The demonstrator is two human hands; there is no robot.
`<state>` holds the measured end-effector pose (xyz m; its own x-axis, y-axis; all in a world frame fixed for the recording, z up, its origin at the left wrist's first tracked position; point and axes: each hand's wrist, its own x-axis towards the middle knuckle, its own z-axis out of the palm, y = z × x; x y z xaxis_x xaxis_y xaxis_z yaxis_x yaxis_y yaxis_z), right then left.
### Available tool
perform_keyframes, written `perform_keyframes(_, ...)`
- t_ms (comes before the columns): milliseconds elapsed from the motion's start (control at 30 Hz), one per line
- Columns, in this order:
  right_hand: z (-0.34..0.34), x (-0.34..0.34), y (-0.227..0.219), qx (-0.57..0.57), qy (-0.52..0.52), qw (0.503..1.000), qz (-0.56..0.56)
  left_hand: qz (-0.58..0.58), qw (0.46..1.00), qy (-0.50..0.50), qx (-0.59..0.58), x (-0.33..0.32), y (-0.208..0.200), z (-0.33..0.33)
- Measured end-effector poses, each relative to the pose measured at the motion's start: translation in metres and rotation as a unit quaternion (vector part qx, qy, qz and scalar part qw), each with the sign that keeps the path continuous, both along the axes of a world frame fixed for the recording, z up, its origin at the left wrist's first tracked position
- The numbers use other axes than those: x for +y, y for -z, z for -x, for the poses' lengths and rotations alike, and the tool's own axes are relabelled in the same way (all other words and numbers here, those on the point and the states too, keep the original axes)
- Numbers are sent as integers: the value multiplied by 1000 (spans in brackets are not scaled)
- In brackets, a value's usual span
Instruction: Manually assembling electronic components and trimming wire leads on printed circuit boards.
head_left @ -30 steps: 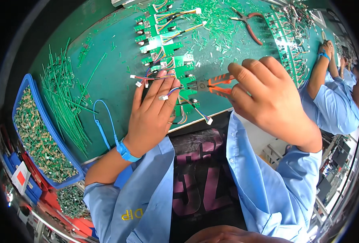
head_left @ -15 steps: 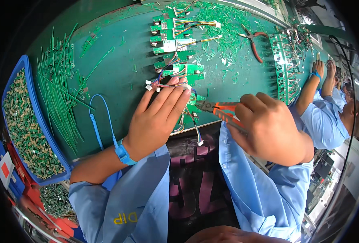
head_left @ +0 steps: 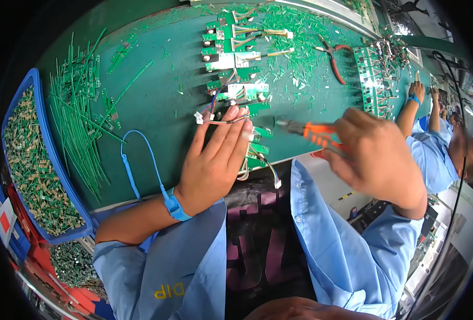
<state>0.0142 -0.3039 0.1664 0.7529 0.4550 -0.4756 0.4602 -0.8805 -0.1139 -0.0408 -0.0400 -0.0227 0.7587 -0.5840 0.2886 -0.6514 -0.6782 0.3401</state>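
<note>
My left hand (head_left: 211, 160) lies flat, fingers stretched out, over the near part of a column of green circuit boards (head_left: 244, 90). Thin coloured wires (head_left: 223, 122) with a white connector (head_left: 199, 117) run across its fingertips. What lies under the fingers is hidden. My right hand (head_left: 378, 154) is wrapped round a pair of orange-handled cutting pliers (head_left: 317, 129). Their jaws point left, a little apart from the boards, above the green mat. Near the mat's front edge, more wires with a white plug (head_left: 277, 184) hang from the closest board.
At the left stand a blue bin (head_left: 43, 154) full of small board pieces and a pile of long green strips (head_left: 76, 122). Green offcuts (head_left: 295, 32) and red-handled pliers (head_left: 332, 58) lie at the back. Another row of boards (head_left: 372, 77) is on the right, near another person's arm (head_left: 410, 109).
My right hand has drawn the pliers away from the boards, to the right and slightly up. My left hand stays over the boards, shifted slightly right in the picture.
</note>
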Motion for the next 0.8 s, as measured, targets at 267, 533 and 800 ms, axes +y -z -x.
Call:
perform_keyframes(267,-40,-10,40,-273,-43,959,-63,24,1000,-11,-7,-2,9,-2)
perform_keyframes(533,-55,-13,56,45,283,954,-86,59,996,-10,66,5,4,2)
perform_keyframes(800,-7,-29,141,253,496,602,-572,121,983,57,123,29,-11,-18)
